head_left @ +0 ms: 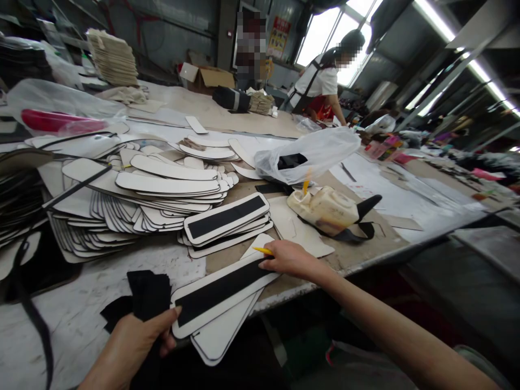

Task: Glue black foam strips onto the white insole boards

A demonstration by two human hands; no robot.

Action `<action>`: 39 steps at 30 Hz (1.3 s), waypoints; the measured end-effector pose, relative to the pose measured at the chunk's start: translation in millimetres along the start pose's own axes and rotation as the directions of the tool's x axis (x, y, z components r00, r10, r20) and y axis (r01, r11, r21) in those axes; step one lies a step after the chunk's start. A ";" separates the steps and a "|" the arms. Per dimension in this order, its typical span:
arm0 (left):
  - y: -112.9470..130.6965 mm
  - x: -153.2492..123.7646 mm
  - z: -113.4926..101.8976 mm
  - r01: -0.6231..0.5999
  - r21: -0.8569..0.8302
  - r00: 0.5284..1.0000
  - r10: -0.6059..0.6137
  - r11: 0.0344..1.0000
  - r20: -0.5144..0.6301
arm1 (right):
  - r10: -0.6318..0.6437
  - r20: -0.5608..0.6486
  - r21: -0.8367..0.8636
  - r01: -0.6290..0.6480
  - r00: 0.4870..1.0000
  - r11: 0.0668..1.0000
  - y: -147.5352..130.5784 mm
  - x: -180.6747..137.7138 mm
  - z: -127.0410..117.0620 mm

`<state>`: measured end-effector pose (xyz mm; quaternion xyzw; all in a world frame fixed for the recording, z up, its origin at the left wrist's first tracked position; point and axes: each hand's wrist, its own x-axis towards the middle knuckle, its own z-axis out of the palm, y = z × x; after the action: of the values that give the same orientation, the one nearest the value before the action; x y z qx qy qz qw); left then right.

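A white, round-cornered panel (227, 295) with a black strip (219, 290) along its middle lies at the table's front edge. My left hand (136, 338) is closed around a bundle of black fabric strips (149, 292), its thumb touching the panel's left end. My right hand (290, 260) grips a thin yellow stick (263, 250), and its fingers press on the strip's right end. Beneath lies another white panel (219, 338), jutting past the table edge. Behind, similar panels with black strips form a small stack (227, 216).
A big fanned pile of white panels (162, 184) covers the left. Beyond my right hand sits a stained plastic container (331, 208) with a yellow stick in its mouth. A clear plastic bag (312, 154) lies behind it. Across the table, a person (320, 81) leans over the work surface.
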<state>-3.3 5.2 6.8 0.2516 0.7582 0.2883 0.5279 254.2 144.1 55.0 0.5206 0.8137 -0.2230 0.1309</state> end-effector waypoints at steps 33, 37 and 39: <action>3.2 -4.4 3.8 0.003 0.003 1.000 -0.003 1.000 -0.023 | 0.059 -0.004 -0.104 -0.059 0.998 0.993 5.4 14.3 12.1; 1.9 -3.7 3.6 0.002 0.061 0.999 0.000 0.998 -0.032 | 0.044 -0.038 -0.129 -0.049 0.998 0.990 2.5 7.8 6.3; 1.7 -1.6 2.5 -0.002 0.113 0.999 0.006 0.994 -0.039 | 0.032 -0.043 -0.112 -0.036 0.999 0.993 3.0 4.4 3.1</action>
<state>-0.3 5.8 8.3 0.2769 0.7829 0.2508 0.4975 255.0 147.1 49.7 0.5305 0.8185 -0.1637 0.1474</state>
